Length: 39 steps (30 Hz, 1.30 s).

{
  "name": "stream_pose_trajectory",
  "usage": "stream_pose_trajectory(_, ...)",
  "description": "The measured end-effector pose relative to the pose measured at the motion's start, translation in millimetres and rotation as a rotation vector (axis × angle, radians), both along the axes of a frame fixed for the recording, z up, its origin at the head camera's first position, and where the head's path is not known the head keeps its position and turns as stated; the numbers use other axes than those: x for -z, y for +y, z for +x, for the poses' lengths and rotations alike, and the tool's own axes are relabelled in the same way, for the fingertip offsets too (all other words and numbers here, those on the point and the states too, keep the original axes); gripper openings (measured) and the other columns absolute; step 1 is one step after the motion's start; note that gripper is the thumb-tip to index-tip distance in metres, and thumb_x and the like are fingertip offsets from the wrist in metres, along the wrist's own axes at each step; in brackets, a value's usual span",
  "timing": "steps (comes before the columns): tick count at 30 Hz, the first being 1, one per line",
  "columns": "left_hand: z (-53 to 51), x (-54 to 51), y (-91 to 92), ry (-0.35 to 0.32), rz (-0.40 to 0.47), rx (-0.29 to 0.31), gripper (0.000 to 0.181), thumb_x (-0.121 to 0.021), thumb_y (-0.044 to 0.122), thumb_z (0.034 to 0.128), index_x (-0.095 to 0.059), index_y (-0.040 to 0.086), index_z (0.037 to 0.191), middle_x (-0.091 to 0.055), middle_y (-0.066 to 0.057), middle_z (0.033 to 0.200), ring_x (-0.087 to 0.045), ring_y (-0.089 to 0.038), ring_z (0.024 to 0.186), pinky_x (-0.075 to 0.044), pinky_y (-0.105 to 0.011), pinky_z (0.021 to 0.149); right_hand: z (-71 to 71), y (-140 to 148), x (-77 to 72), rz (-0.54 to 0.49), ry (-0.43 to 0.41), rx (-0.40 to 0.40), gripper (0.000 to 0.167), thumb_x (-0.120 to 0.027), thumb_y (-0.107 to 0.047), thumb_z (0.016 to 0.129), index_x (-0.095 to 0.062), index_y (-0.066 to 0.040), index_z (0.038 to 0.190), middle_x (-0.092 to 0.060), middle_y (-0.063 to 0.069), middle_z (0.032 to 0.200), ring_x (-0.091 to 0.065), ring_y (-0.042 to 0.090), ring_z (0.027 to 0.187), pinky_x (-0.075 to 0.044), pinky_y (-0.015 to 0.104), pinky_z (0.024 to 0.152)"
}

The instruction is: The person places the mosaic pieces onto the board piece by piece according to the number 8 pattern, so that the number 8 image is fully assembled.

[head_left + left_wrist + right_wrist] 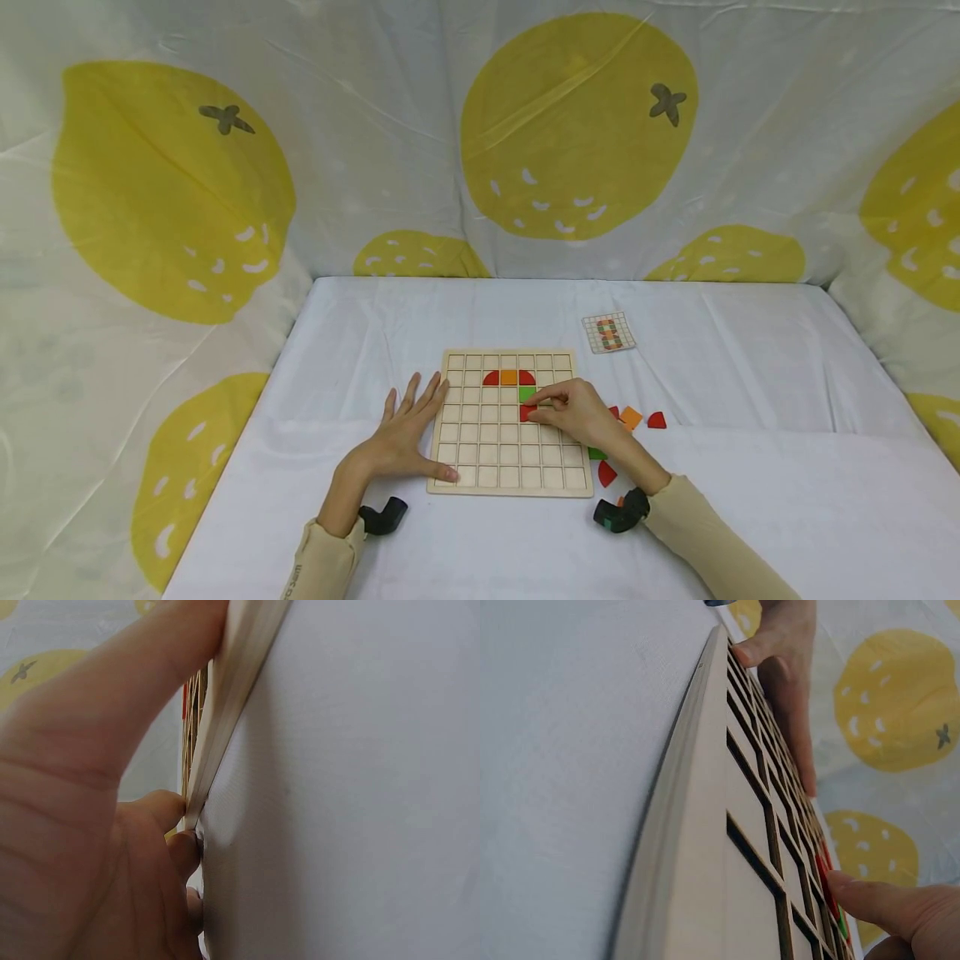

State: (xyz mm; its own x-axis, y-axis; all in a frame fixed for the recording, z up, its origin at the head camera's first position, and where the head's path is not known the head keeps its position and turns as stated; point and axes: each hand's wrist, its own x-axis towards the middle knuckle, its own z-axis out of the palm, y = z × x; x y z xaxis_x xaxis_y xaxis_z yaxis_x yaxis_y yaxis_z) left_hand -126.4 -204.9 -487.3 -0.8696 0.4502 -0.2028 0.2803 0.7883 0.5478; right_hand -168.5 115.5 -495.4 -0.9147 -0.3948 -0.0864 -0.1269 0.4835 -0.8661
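Observation:
A wooden grid board [510, 492] lies flat on the cloth-covered table. On it, an orange square tile [509, 377] sits between two red quarter-round tiles, with a green square tile [527, 394] below the right one. My right hand [577, 412] is over the board's right half, thumb and index finger pinching a red tile [525, 413] just below the green one. The fingers partly cover that tile, so its full shape is hidden. My left hand [397, 437] rests spread along the board's left edge, thumb on the lower left corner.
Loose tiles lie right of the board, among them an orange tile [631, 417], a red quarter-round [657, 420] and another red one [607, 474]; my right arm hides some. A small pattern card [609, 332] lies behind. A lemon-print cloth [375, 167] hangs at the back.

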Motion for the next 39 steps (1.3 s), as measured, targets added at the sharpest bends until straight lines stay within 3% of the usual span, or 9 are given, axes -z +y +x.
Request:
stream_pose_trajectory(9,0.9,-0.3,-0.3,-0.005,0.003,-0.002,0.141,-0.091,0.06,0.0677,-0.005,0.01,0.167,0.003,-0.01,0.176,0.016,-0.042,0.161,0.013,-0.071,0.123,1.5,24,-11.6,-0.028,0.005,0.047,0.019,-0.082,-0.022,0.089,-0.082,-0.014,0.106,-0.029,-0.006,0.054,-0.025,0.008,0.048,-0.021,0.02,0.046)
stream_pose_trajectory(22,0.1,-0.6,0.3,-0.01,-0.008,-0.008,0.142,-0.091,0.06,0.067,-0.005,0.01,0.167,0.003,-0.009,0.176,0.016,-0.042,0.161,0.013,-0.071,0.123,14.6,91,-17.0,0.112,0.002,0.181,0.027,-0.083,-0.021,0.088,-0.08,-0.009,0.112,-0.03,-0.006,0.055,-0.029,0.009,0.05,-0.022,0.023,0.048)
stream_pose_trajectory(31,0.1,1.4,-0.6,-0.002,-0.007,-0.002,0.141,-0.091,0.06,0.0676,-0.005,0.01,0.167,0.003,-0.01,0.176,0.015,-0.043,0.161,0.013,-0.071,0.123,28.4,113,-7.3,0.119,-0.036,0.141,0.031,-0.087,-0.03,0.085,-0.081,-0.014,0.11,-0.028,-0.007,0.057,-0.026,0.006,0.051,-0.022,0.022,0.049)
stream_pose_trajectory(39,-0.8,1.2,-0.1,0.006,0.003,-0.003,0.142,-0.092,0.06,0.0666,-0.006,0.01,0.167,0.001,-0.01,0.176,0.014,-0.042,0.161,0.013,-0.072,0.122,34.4,128,-2.7,0.082,-0.088,0.126,0.041,-0.091,-0.024,0.079,-0.079,-0.008,0.114,-0.027,-0.004,0.062,-0.025,0.006,0.056,-0.022,0.023,0.051)
